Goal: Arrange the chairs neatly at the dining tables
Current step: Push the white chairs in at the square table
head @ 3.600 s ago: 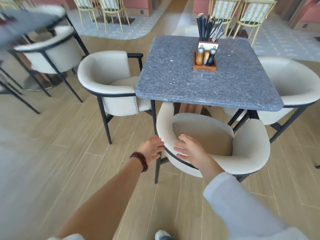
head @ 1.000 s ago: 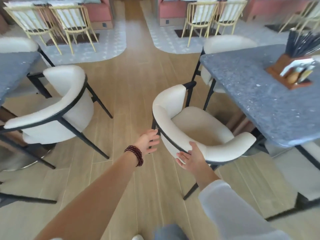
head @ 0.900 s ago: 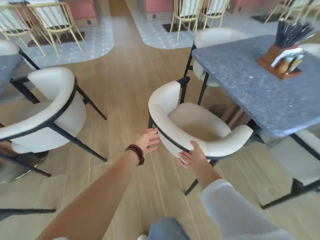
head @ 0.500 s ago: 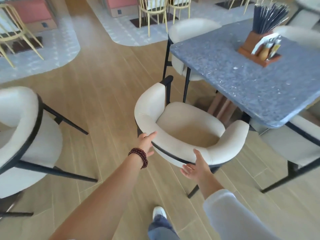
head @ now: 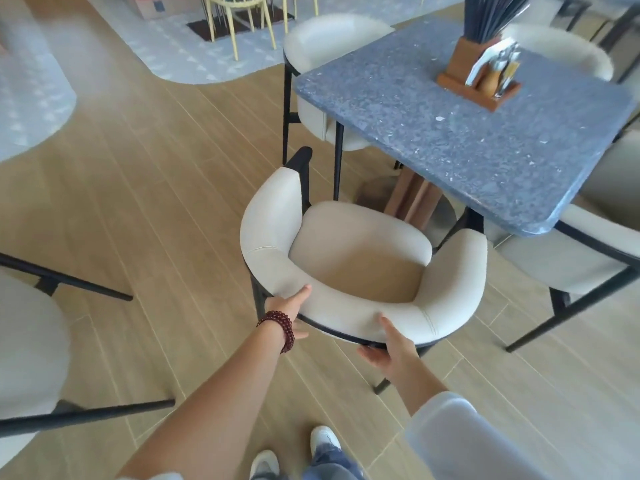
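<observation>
Both hands are on the cream chair (head: 346, 265), gripping its curved backrest. The left hand (head: 287, 306), a dark bead bracelet (head: 278, 323) on its wrist, clasps the back's left part, thumb lying on top of the cushion and the other fingers tucked down behind. The right hand (head: 388, 348) holds the rim further right, thumb up against the padding, fingers curled under the black frame rail. The chair stands straight ahead of the hands, its open front turned towards the near corner of the blue speckled table (head: 450, 140), with the seat out from under the top. Beyond the right hand a wooden caddy (head: 479, 88) sits on that table. A second cream chair (head: 329, 39) is tucked in at the far side, another (head: 588, 258) stands off to the right, and one more (head: 24, 341) is left of the left arm. White shoes (head: 265, 464) show below the arms.
</observation>
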Demonstrator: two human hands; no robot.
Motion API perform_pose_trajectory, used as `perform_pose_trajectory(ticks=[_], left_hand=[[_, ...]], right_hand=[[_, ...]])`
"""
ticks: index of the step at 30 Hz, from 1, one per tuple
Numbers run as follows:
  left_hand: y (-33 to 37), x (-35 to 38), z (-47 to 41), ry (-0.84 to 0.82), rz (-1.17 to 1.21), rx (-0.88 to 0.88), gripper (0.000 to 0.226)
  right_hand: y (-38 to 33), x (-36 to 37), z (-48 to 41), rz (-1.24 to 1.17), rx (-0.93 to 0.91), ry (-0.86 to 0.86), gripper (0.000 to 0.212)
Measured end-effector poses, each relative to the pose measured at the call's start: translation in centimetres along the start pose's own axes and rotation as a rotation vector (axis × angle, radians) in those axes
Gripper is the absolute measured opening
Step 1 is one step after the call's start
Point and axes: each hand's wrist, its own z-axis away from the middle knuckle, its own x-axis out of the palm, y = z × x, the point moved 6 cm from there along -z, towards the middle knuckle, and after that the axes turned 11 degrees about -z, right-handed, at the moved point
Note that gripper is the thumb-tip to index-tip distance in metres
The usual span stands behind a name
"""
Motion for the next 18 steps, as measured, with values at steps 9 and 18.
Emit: perform_pose_trajectory(ticks=[9,18], left_hand=[[1.7,0.9,-2.3,0.099,-0.017,0.045,0.089],[10.6,-2.2,-9.2,-0.031,-0.041,0.198,0.077]], right_hand=[[0.7,1.4,-0.6,-0.196,-0.060,0.006,0.024],[0.1,10.0,-2.3,-0.305,-0.108,-0.068,0.018]])
